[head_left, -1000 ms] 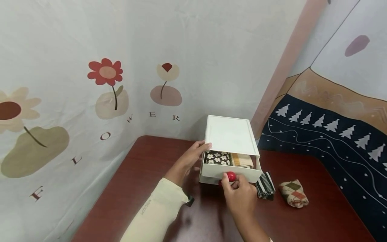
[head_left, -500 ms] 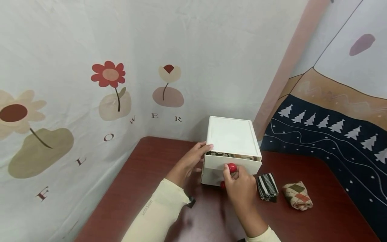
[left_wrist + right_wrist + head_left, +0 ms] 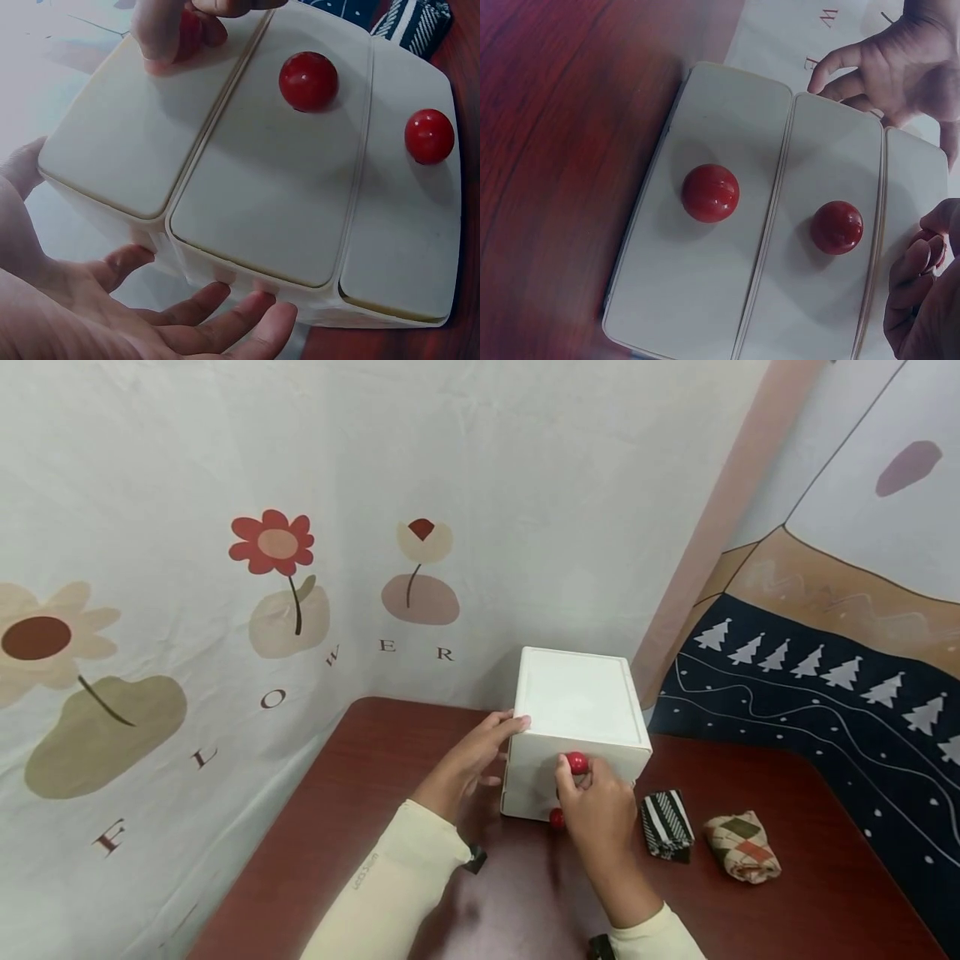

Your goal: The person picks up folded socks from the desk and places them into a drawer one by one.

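Observation:
A white box of three stacked drawers (image 3: 581,693) stands on the table, every drawer front flush with its frame. My right hand (image 3: 600,814) pinches the round red knob (image 3: 576,763) of the top drawer between thumb and fingers. Against the box's left side rests my left hand (image 3: 483,747), fingers spread and fairly straight along the wall, thumb over the top edge. The middle knob (image 3: 308,81) and bottom knob (image 3: 430,136) show untouched in the left wrist view. What lies inside the drawers is hidden.
Right of the box lie a folded black-and-white striped sock (image 3: 666,824) and a rolled argyle sock (image 3: 742,847). The dark red table (image 3: 360,793) meets a printed fabric wall (image 3: 480,527) behind the box.
The top drawer, partly out and showing a flowered and a cream folded cloth, has slid in until its front is flush. My right hand moved inward with the knob; my left stayed put.

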